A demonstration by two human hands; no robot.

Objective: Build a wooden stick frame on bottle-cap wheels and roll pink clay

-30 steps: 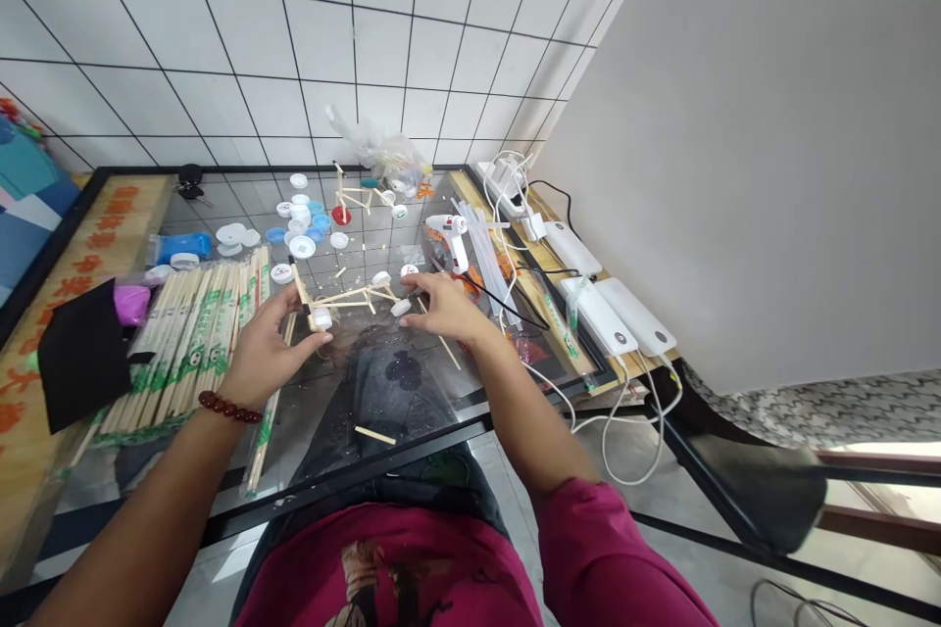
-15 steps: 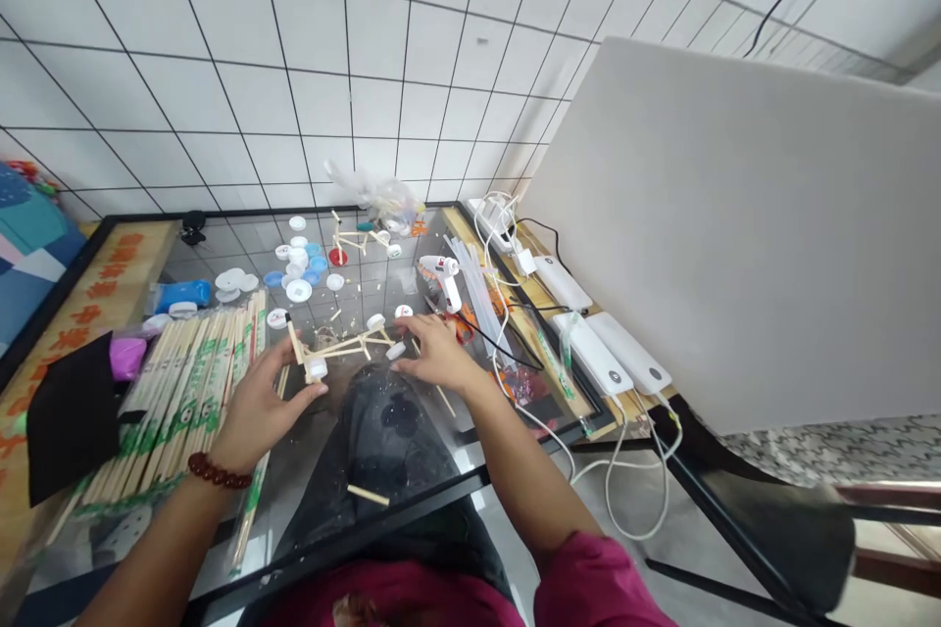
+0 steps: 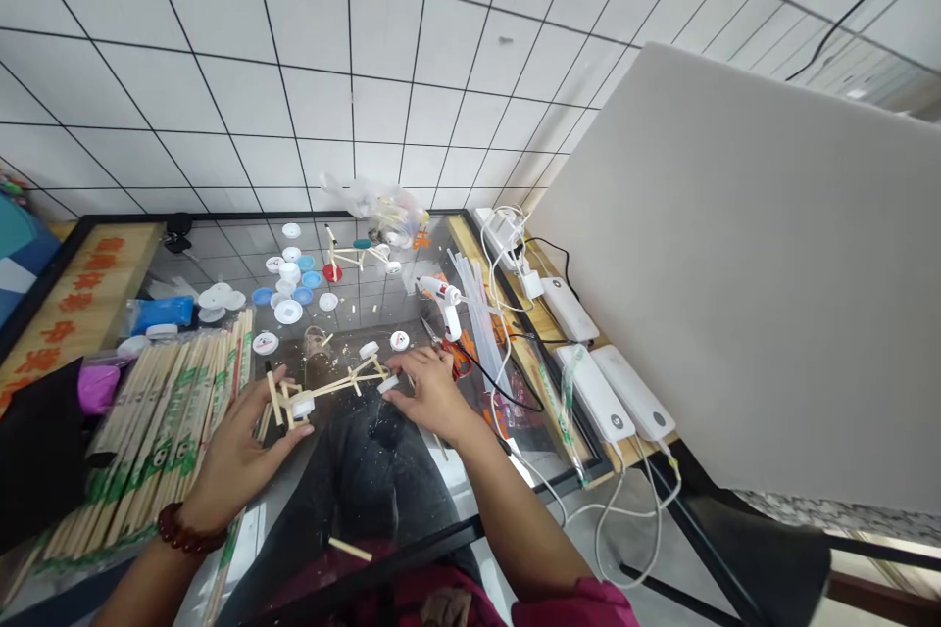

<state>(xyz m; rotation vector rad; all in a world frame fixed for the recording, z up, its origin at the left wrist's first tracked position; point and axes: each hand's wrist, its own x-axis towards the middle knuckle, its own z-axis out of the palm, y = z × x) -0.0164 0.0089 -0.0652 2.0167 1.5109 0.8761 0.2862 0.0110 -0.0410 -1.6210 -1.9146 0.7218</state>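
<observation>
A small tricycle-like model [image 3: 345, 380] of wooden sticks with white bottle-cap wheels lies across the glass tabletop between my hands. My left hand [image 3: 239, 446] has its thumb and fingers around the left end, where an upright stick with dark tips and a white cap [image 3: 302, 407] sit. At the other end, my right hand [image 3: 426, 394] has thumb and forefinger on a white cap wheel [image 3: 387, 383]. Another cap wheel [image 3: 369, 350] is on the model's far side. A loose printed cap [image 3: 399, 341] lies just beyond my right fingers.
Beyond are a second stick model [image 3: 357, 255], several white and blue caps [image 3: 288, 312] and a white glue gun [image 3: 442, 304] beside clear glue sticks [image 3: 481, 323]. Bundled chopsticks [image 3: 162, 421] lie left. White power banks [image 3: 595, 392] and cables line the right edge.
The camera view has shifted a little. My right thumb and forefinger have closed in on the model's right-end wheel. The left end of the model has come lower, with my left hand still around it.
</observation>
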